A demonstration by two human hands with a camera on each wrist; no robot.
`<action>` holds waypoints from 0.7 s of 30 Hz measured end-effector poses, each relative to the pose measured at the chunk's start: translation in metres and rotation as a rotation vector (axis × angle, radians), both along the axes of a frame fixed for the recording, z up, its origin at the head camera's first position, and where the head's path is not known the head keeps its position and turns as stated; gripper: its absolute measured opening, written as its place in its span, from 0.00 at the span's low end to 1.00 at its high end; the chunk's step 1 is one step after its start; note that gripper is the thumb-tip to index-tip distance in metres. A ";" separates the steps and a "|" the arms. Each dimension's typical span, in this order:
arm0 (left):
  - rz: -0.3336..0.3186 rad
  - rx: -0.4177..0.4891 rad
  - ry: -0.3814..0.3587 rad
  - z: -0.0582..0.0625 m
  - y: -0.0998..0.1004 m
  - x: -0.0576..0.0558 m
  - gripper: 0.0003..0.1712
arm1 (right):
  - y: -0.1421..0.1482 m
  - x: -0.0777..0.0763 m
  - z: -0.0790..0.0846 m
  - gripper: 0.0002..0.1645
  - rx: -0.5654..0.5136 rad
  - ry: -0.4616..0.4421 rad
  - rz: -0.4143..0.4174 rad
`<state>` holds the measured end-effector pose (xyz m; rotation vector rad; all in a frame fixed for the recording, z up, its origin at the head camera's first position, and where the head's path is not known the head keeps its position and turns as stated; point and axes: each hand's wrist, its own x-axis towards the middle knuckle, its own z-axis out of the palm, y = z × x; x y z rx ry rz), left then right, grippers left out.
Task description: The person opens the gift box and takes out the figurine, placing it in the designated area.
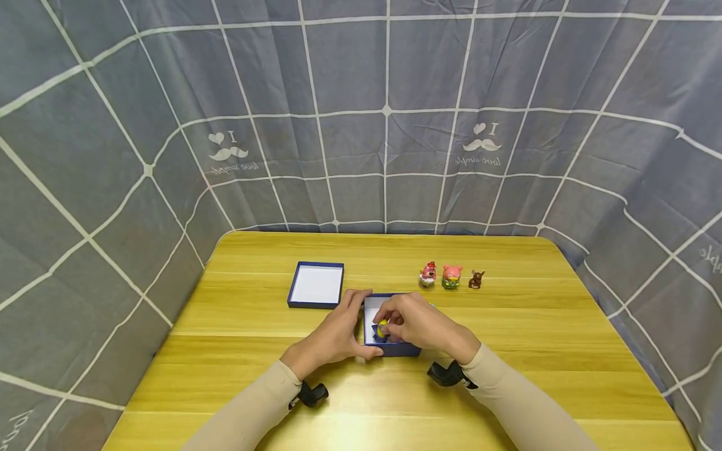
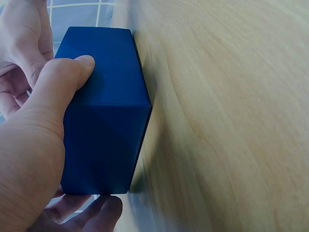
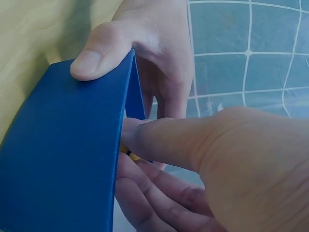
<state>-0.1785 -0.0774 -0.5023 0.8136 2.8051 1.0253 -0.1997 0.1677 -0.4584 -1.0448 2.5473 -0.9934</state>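
Observation:
A dark blue box point(image 1: 402, 352) with a white inside stands on the table, its top uncovered. My left hand point(image 1: 337, 332) grips it at the left corner; in the left wrist view the thumb point(image 2: 72, 72) lies on one face and fingers point(image 2: 104, 215) reach round another. My right hand point(image 1: 420, 321) reaches into the box and pinches a small yellow-and-blue figurine point(image 1: 383, 327) between thumb and fingers. Only a yellow bit of the figurine point(image 3: 124, 149) shows in the right wrist view; the box wall and fingers hide the rest.
A shallow blue lid point(image 1: 318, 285), white inside, lies to the left. Behind the box on the right stand a pink-and-white figurine point(image 1: 428, 275), a pink-and-green figurine point(image 1: 451, 277) and a brown mouse-like figurine point(image 1: 476, 280). A grey checked curtain point(image 1: 361, 144) hangs round the table point(image 1: 237, 351).

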 end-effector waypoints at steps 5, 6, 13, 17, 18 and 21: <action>-0.006 0.000 0.007 -0.001 0.000 -0.001 0.72 | 0.001 0.001 0.002 0.10 -0.012 -0.027 -0.022; -0.007 0.001 0.006 -0.001 0.000 -0.001 0.72 | 0.001 0.001 0.003 0.10 -0.014 -0.033 -0.028; 0.000 0.009 0.004 -0.001 -0.001 -0.001 0.73 | 0.001 0.001 0.006 0.10 -0.021 -0.028 -0.039; 0.001 0.003 0.003 -0.002 -0.001 -0.002 0.72 | 0.002 0.002 0.006 0.11 -0.027 -0.044 -0.044; 0.000 0.000 0.003 -0.002 -0.001 -0.002 0.72 | 0.003 0.003 0.006 0.11 -0.027 -0.042 -0.044; -0.001 -0.003 0.003 -0.001 -0.001 -0.002 0.72 | 0.005 0.003 0.007 0.12 -0.020 -0.010 -0.048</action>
